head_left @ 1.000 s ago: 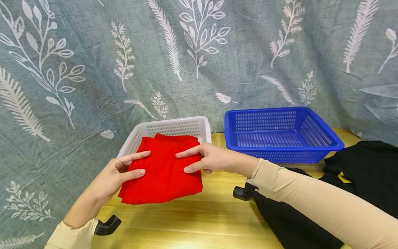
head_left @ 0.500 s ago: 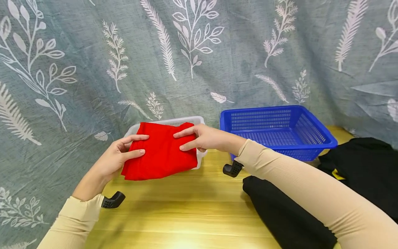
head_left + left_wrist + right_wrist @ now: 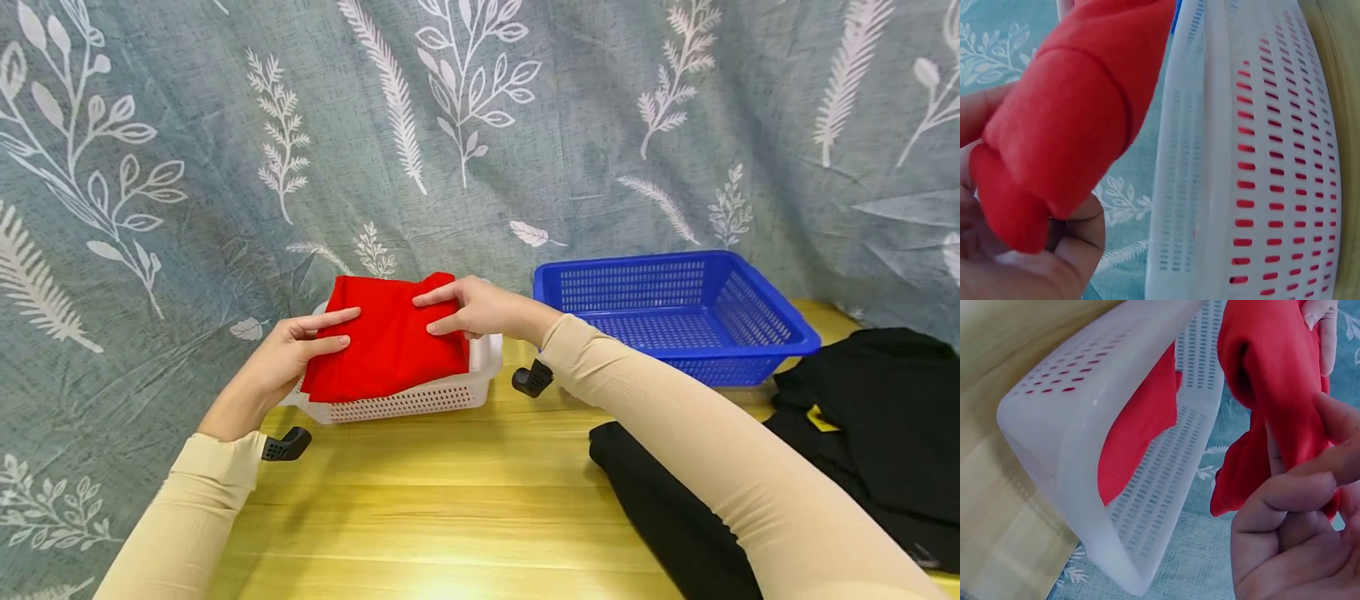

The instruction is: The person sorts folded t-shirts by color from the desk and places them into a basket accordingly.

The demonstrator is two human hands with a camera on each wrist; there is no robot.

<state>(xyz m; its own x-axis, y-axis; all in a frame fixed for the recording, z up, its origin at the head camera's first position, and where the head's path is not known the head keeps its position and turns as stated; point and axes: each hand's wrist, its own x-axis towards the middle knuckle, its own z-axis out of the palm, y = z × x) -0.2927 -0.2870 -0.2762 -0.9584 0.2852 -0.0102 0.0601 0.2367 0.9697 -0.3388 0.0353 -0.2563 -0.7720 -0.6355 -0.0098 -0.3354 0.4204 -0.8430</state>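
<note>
A folded red cloth garment (image 3: 386, 342) is held over the white basket (image 3: 408, 406), covering most of its opening in the head view. My left hand (image 3: 283, 358) pinches its left side, thumb and index finger on top and the other fingers beneath. At the opposite side my right hand (image 3: 483, 310) pinches it the same way. The left wrist camera sees the garment's rolled fold (image 3: 1072, 119) above the basket rim. Inside the basket, another piece of red cloth (image 3: 1138, 437) lies in the right wrist view. The garment's exact kind cannot be told.
A blue perforated basket (image 3: 675, 321) stands to the right on the wooden table (image 3: 420, 508). Black clothing (image 3: 892, 425) with a small yellow patch lies at the right, partly behind my right arm. A patterned curtain (image 3: 480, 150) hangs behind and along the left.
Both hands have moved forward, away from me, carrying the red garment from in front of the white basket to over it. More of the basket's front wall now shows.
</note>
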